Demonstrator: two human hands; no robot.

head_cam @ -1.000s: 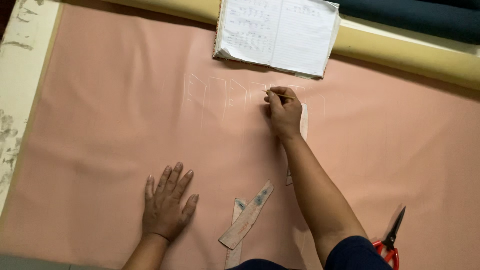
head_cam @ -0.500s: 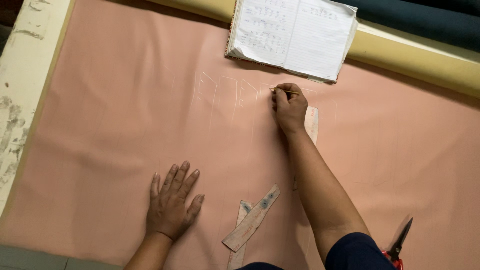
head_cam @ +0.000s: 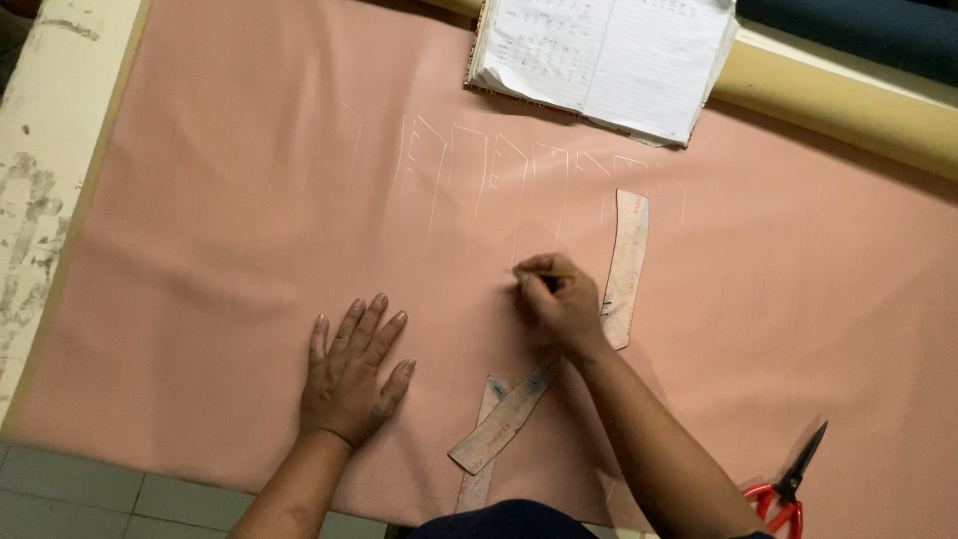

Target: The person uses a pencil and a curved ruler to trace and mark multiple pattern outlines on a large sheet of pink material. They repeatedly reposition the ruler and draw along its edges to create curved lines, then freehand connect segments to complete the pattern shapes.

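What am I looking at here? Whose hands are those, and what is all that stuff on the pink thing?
This picture comes from a camera worn on a person's head, looking down, so you see their own two arms from above. There is no machine here.

The pink thing is a big sheet of cloth spread on a table. The left hand lies flat on it, fingers spread. The right hand pinches a small thin marking piece, too small to tell exactly what, and touches it to the cloth. Faint white outlines are drawn in a row on the cloth.

Near the hands lie long paper pattern strips, some crossing each other. An open notebook rests at the top, and red-handled scissors lie at the bottom right.
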